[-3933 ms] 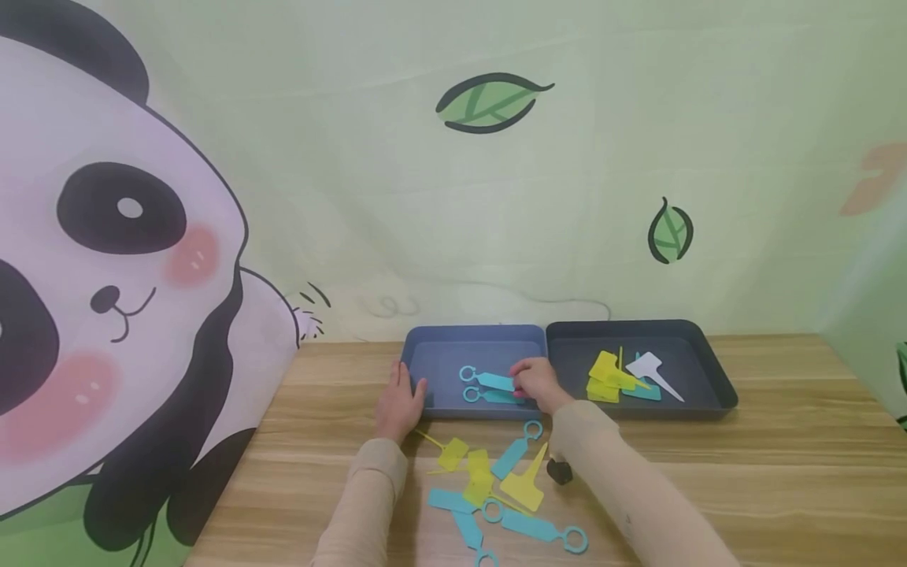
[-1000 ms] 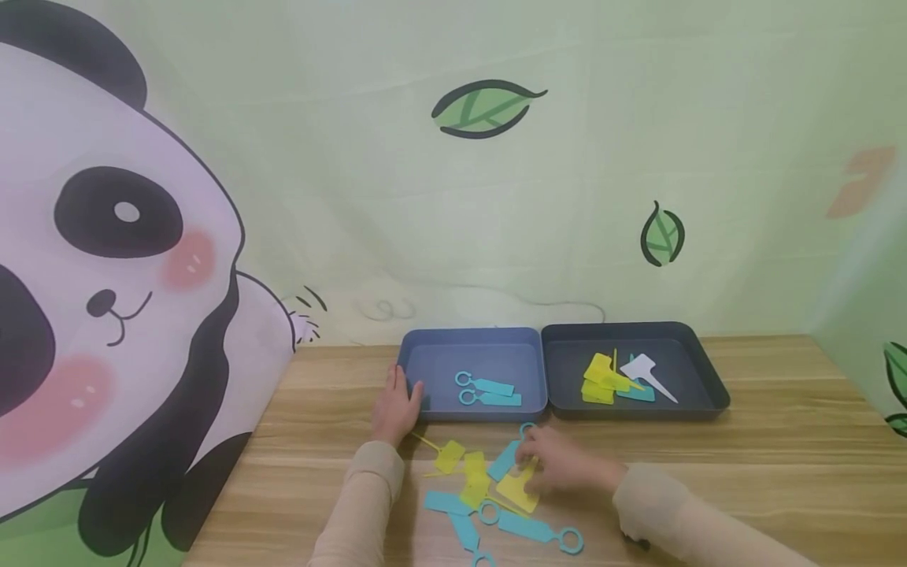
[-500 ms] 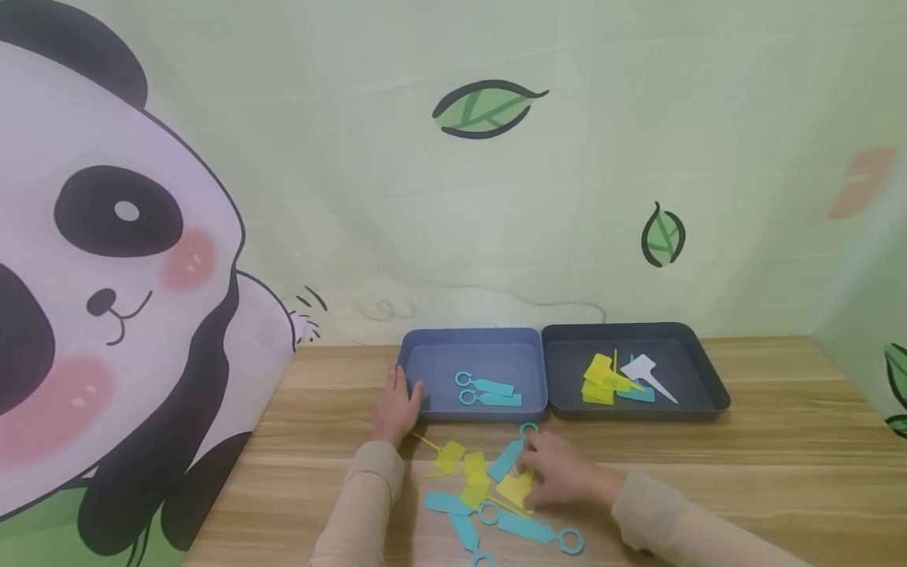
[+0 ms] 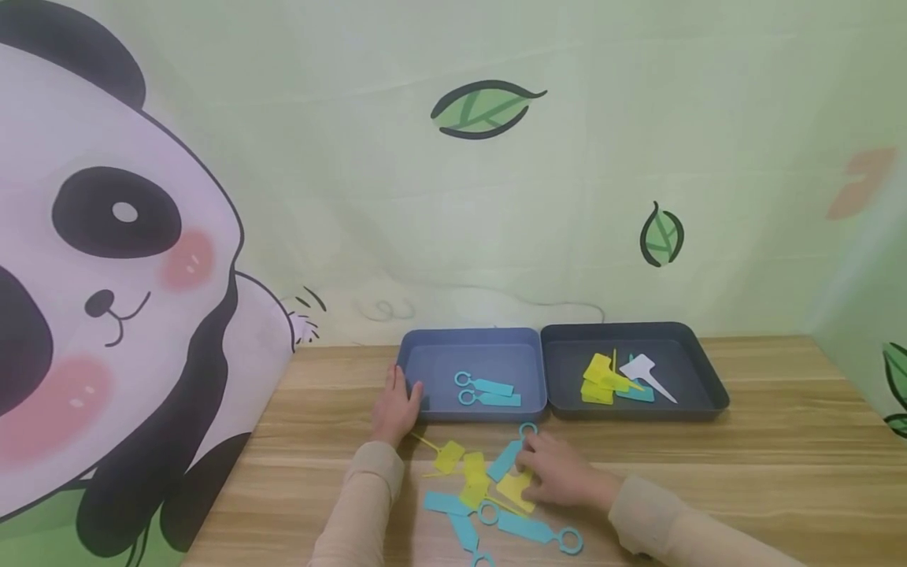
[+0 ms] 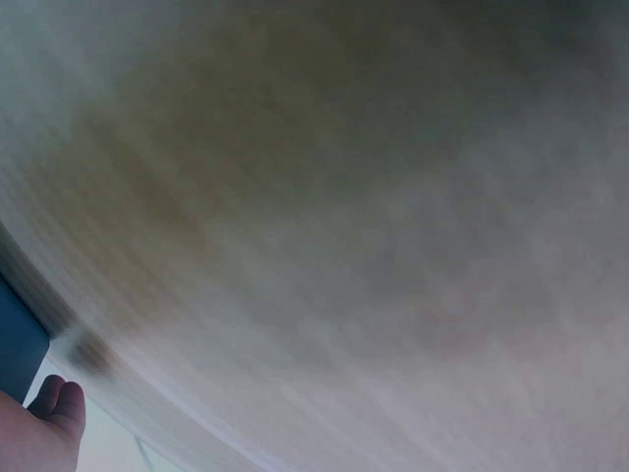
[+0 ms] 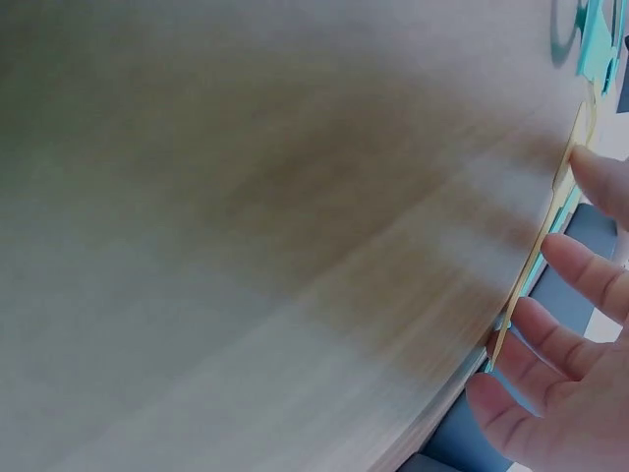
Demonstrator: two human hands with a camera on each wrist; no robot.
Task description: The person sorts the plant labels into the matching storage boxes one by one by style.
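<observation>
In the head view my left hand (image 4: 397,408) rests against the left end of the blue tray (image 4: 473,336), fingers straight along its side and thumb by the front corner. Two ring-ended turquoise tags (image 4: 494,387) lie in that tray. My right hand (image 4: 563,470) is low over a yellow T-shaped tag (image 4: 512,490) on the table, covering its stem. The right wrist view shows thumb and spread fingers (image 6: 575,270) right at the tag's edge. A turquoise ring tag (image 4: 505,461) lies beside those fingertips.
A dark tray (image 4: 697,394) adjoins the blue one, holding yellow T-shaped tags (image 4: 599,370), a white T-shaped tag (image 4: 641,367) and a turquoise piece (image 4: 641,394). More turquoise ring tags (image 4: 526,527) and yellow tags (image 4: 475,480) overlap on the wooden table (image 4: 765,465).
Earlier my right hand held a turquoise tag in the blue tray; that tag now lies there, and the hand came back toward me to the yellow tag. My left hand has stayed put.
</observation>
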